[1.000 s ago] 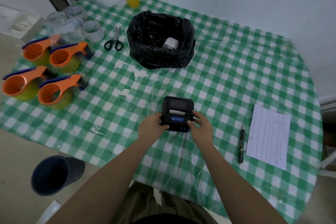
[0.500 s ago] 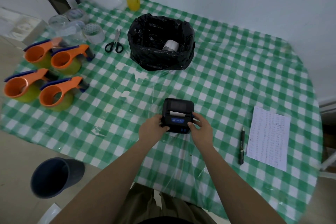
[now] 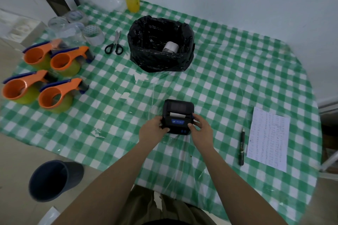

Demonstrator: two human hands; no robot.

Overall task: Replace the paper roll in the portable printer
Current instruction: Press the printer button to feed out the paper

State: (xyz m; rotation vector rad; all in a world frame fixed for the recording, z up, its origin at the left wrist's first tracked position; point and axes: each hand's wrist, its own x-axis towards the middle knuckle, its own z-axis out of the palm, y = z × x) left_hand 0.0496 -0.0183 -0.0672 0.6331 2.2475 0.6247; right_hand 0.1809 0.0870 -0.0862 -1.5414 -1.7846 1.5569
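We had both hands clamped on the portable printer (image 3: 177, 117): the left hand (image 3: 152, 130) gripped its left edge, the right hand (image 3: 200, 129) its right edge, thumbs on the front face. The grip of each was closed on the casing, not apart.

In the head view, the printer sat on the bench (image 3: 228, 82), near its front edge and square before us. Its lid looked shut, with a white strip of paper (image 3: 177, 115) showing at the slot. A paper roll (image 3: 170, 47) lay in the black-lined bin (image 3: 146, 45) well beyond the printer.

We judged the task close to finished: one roll seemed discarded, another seemed loaded. We could not tell whether the lid had fully latched. A check of the feed likely remained.
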